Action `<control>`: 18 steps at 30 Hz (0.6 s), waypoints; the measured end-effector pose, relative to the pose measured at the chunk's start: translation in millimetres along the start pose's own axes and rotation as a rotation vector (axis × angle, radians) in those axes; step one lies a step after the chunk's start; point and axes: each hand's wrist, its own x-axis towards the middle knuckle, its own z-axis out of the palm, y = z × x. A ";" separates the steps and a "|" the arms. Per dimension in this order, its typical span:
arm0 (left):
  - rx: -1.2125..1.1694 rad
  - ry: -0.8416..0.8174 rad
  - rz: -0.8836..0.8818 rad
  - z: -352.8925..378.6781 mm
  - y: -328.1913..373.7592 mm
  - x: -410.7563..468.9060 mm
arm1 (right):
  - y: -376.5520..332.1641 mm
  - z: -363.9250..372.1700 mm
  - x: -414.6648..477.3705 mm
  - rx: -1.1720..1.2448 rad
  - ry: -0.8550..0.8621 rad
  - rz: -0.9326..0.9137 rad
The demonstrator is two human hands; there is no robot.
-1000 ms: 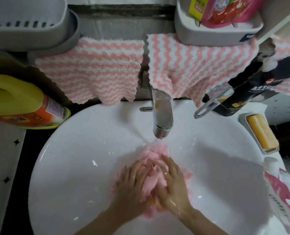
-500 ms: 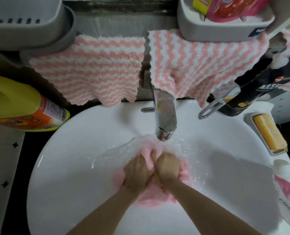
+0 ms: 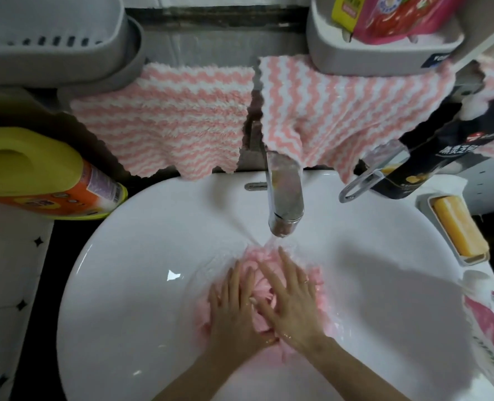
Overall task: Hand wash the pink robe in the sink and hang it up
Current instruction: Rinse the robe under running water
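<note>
The pink robe (image 3: 318, 280) lies bunched and wet at the bottom of the white sink (image 3: 141, 256), under water running from the chrome tap (image 3: 284, 195). My left hand (image 3: 235, 308) presses flat on the robe's left part with straight, spread fingers. Beside it, my right hand (image 3: 292, 299) also lies flat on the cloth, fingers straight and pointing toward the tap, a ring on one finger. Much of the robe is hidden under both hands.
A yellow detergent bottle (image 3: 37, 175) lies at the sink's left. Pink-and-white striped cloths (image 3: 167, 117) hang behind the tap. A yellow soap bar (image 3: 458, 227) sits in a dish at the right, near a dark bottle (image 3: 430, 157). Grey shelves (image 3: 378, 53) hang above.
Half a second ago both hands were balled over the robe close under the tap. Now they have drawn back a little and the fingers lie flat and spread on the cloth.
</note>
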 end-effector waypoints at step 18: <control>-0.064 -0.026 0.080 -15.2 -11.6 62.3 | -5.9 23.3 71.3 -0.071 0.236 0.155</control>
